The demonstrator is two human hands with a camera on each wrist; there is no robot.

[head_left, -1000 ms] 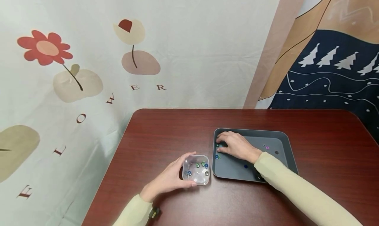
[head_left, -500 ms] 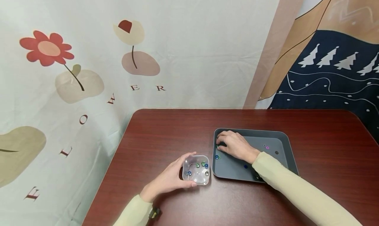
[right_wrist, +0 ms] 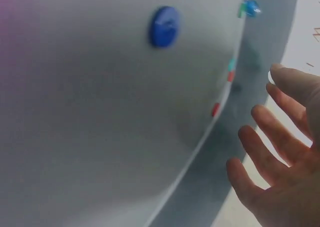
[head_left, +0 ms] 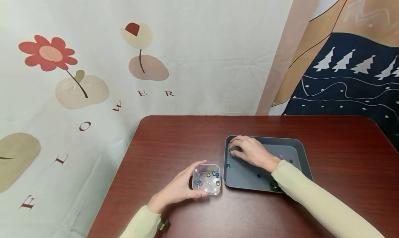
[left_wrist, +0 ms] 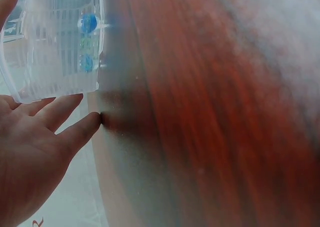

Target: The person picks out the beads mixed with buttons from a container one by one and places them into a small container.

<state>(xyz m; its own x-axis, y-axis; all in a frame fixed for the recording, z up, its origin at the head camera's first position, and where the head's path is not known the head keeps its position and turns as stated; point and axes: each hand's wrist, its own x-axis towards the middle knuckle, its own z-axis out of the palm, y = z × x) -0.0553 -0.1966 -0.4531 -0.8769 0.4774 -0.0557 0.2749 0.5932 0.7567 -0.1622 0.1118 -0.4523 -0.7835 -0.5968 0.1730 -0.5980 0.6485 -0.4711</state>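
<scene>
My left hand [head_left: 174,191] grips a small clear plastic container [head_left: 206,166] from its left side, thumb at the near wall and fingers at the far wall. Several glass marbles lie in it, including a blue marble [left_wrist: 88,23] seen through the wall in the left wrist view. At the left end of a grey tray [head_left: 265,182], my right hand [head_left: 252,152] pinches a dark greenish marble [head_left: 230,150] between thumb and index finger. That marble is hidden in the right wrist view, where the other fingers are loosely bent. A blue marble [head_left: 228,165] lies nearby in the tray.
Small flat buttons lie scattered in the tray, among them a magenta button [head_left: 281,156], a dark button [head_left: 291,160] and a blue button [right_wrist: 165,27]. The container stands close to the tray's left edge on the reddish-brown table [head_left: 184,137]. A printed curtain [head_left: 202,58] hangs behind.
My right hand has lifted slightly and shifted a little right from the tray's left wall, with the marble between its fingertips. The left hand and container have stayed in place.
</scene>
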